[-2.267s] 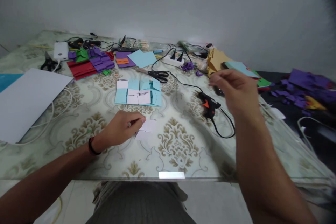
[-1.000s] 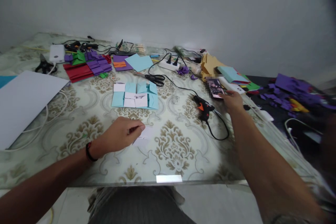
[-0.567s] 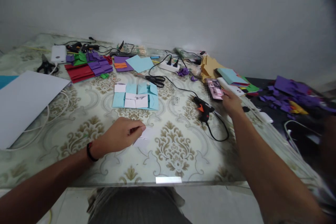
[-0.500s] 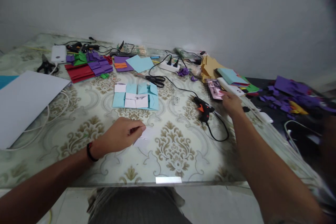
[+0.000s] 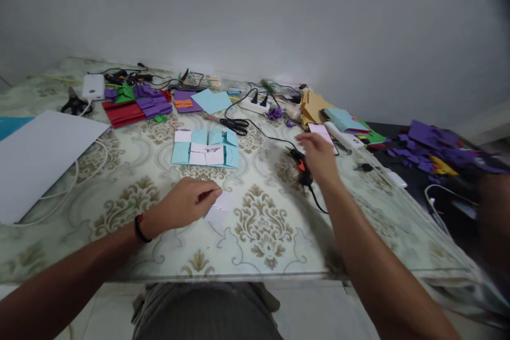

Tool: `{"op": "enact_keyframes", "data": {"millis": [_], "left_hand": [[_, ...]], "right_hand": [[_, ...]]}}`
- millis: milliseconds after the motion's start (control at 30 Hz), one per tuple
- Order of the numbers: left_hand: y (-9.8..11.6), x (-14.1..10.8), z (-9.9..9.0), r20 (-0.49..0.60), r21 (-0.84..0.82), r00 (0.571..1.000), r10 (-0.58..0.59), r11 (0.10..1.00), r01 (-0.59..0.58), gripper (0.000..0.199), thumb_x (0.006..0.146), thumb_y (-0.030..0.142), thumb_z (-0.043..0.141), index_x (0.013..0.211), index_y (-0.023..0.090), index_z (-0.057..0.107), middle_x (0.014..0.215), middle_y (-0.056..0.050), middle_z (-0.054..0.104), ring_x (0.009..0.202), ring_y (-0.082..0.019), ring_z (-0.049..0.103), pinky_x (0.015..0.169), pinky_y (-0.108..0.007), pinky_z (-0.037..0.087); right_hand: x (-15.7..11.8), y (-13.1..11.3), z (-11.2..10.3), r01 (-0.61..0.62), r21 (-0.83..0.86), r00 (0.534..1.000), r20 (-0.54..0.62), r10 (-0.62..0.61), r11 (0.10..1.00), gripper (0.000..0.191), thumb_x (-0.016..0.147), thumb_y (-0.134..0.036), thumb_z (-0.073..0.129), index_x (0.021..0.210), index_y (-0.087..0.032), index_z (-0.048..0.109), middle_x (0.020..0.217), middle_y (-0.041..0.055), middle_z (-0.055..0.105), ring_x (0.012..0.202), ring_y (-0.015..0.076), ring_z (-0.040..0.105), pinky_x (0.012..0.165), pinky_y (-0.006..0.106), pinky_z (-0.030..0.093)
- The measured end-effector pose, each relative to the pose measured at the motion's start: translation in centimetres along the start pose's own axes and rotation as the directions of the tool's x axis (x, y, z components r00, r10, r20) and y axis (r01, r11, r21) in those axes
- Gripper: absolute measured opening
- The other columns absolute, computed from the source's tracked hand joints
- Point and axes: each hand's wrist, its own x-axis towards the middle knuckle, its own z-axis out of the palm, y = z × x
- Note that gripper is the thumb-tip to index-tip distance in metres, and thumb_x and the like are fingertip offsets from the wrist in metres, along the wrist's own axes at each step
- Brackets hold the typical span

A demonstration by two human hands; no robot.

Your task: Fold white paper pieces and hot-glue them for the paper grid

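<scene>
My left hand (image 5: pixel 185 204) rests on the patterned table with thumb and forefinger pressed together at the edge of a small folded white paper (image 5: pixel 217 211). My right hand (image 5: pixel 319 156) is above the black glue gun (image 5: pixel 300 167), with its fingers partly curled; whether it touches the gun is hidden. Behind that hand lies a phone (image 5: pixel 323 133) with a lit, pale screen. A light-blue sheet with folded white and blue pieces (image 5: pixel 205 149) lies beyond my left hand.
Black-handled scissors (image 5: pixel 235 126), a clear ruler (image 5: pixel 263 147) and a white power strip (image 5: pixel 254 104) lie mid-table. Folded coloured papers (image 5: pixel 153 103) and a large white sheet (image 5: pixel 48 156) are at left. Purple scraps (image 5: pixel 424 146) and another person's blurred arm (image 5: pixel 494 212) are at right.
My right hand has moved left from the phone to over the glue gun. The phone's screen looks paler and plainer. My left hand has stayed at the white paper.
</scene>
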Motion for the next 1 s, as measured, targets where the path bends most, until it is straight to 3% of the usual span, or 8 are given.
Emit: {"op": "enact_keyframes", "data": {"millis": [100, 167, 200, 233, 367, 500, 833, 1000], "left_hand": [[0.0, 0.1, 0.0, -0.009, -0.031, 0.999, -0.051, 0.998, 0.050, 0.028, 0.102, 0.027, 0.051, 0.084, 0.018, 0.070, 0.067, 0.001, 0.069, 0.060, -0.012, 0.057, 0.061, -0.023, 0.038], [0.0, 0.2, -0.1, -0.038, -0.049, 0.996, -0.084, 0.995, 0.082, 0.028, 0.101, 0.025, 0.052, 0.079, 0.018, 0.068, 0.063, 0.002, 0.067, 0.058, -0.012, 0.057, 0.059, -0.023, 0.038], [0.0, 0.3, -0.2, -0.056, -0.059, 0.994, -0.097, 0.994, 0.093, 0.029, 0.100, 0.025, 0.051, 0.075, 0.018, 0.065, 0.060, 0.003, 0.065, 0.056, -0.012, 0.056, 0.057, -0.023, 0.037], [0.0, 0.3, -0.2, -0.073, -0.071, 0.992, -0.104, 0.993, 0.099, 0.031, 0.100, 0.024, 0.051, 0.072, 0.018, 0.063, 0.058, 0.003, 0.064, 0.054, -0.012, 0.055, 0.056, -0.022, 0.036], [0.1, 0.4, -0.3, -0.097, -0.122, 0.984, -0.148, 0.983, 0.136, 0.031, 0.100, 0.027, 0.051, 0.074, 0.018, 0.066, 0.059, 0.003, 0.064, 0.054, -0.012, 0.056, 0.054, -0.022, 0.037], [0.4, 0.4, -0.3, -0.100, -0.149, 0.974, -0.205, 0.971, 0.189, 0.032, 0.101, 0.032, 0.051, 0.084, 0.017, 0.073, 0.062, 0.002, 0.067, 0.057, -0.013, 0.056, 0.055, -0.022, 0.039], [0.7, 0.4, -0.8, -0.051, -0.132, 0.991, -0.125, 0.984, 0.118, 0.029, 0.098, 0.026, 0.051, 0.079, 0.015, 0.071, 0.065, 0.002, 0.065, 0.059, -0.011, 0.052, 0.056, -0.022, 0.036], [0.3, 0.4, -2.1, -0.165, -0.188, 0.971, -0.171, 0.972, 0.139, 0.033, 0.098, 0.030, 0.052, 0.071, 0.015, 0.063, 0.060, 0.003, 0.056, 0.058, -0.011, 0.048, 0.055, -0.023, 0.035]], "right_hand": [[-4.9, -6.9, 3.4, 0.130, 0.141, 0.953, 0.254, -0.163, 0.981, 0.011, 0.091, -0.021, 0.064, 0.091, -0.024, 0.074, 0.097, 0.0026, 0.077, 0.091, 0.0209, 0.070, 0.080, 0.033, 0.054], [-7.7, -10.7, 4.9, 0.177, 0.338, 0.834, 0.448, -0.323, 0.925, 0.012, 0.096, -0.029, 0.062, 0.099, -0.025, 0.073, 0.096, 0.0027, 0.076, 0.089, 0.0202, 0.069, 0.077, 0.032, 0.053], [-8.8, -12.0, 5.4, 0.140, 0.426, 0.770, 0.520, -0.369, 0.894, 0.014, 0.099, -0.030, 0.059, 0.100, -0.025, 0.072, 0.095, 0.0029, 0.075, 0.088, 0.0197, 0.069, 0.077, 0.032, 0.052], [-9.5, -12.9, 5.7, 0.095, 0.473, 0.741, 0.553, -0.380, 0.876, 0.013, 0.099, -0.031, 0.059, 0.099, -0.025, 0.070, 0.092, 0.0023, 0.074, 0.084, 0.0192, 0.067, 0.076, 0.032, 0.051], [-10.5, -12.9, 6.2, -0.117, 0.546, 0.780, 0.568, -0.263, 0.830, 0.014, 0.093, -0.037, 0.069, 0.091, -0.023, 0.068, 0.086, 0.0020, 0.070, 0.081, 0.0197, 0.064, 0.076, 0.033, 0.050], [-10.5, -11.4, 6.2, -0.259, 0.573, 0.780, 0.599, -0.182, 0.777, 0.018, 0.089, -0.040, 0.072, 0.084, -0.023, 0.066, 0.078, 0.0002, 0.065, 0.073, 0.0179, 0.059, 0.070, 0.032, 0.047], [-10.7, -11.6, 5.6, -0.281, 0.591, 0.722, 0.650, -0.239, 0.756, 0.005, 0.079, -0.020, 0.068, 0.078, -0.023, 0.064, 0.075, -0.0015, 0.061, 0.072, 0.0167, 0.055, 0.073, 0.032, 0.046], [-9.7, -11.1, 5.1, -0.277, 0.606, 0.761, 0.612, -0.215, 0.746, 0.007, 0.076, -0.016, 0.066, 0.077, -0.022, 0.063, 0.074, -0.0018, 0.060, 0.071, 0.0163, 0.054, 0.072, 0.031, 0.044]]}}
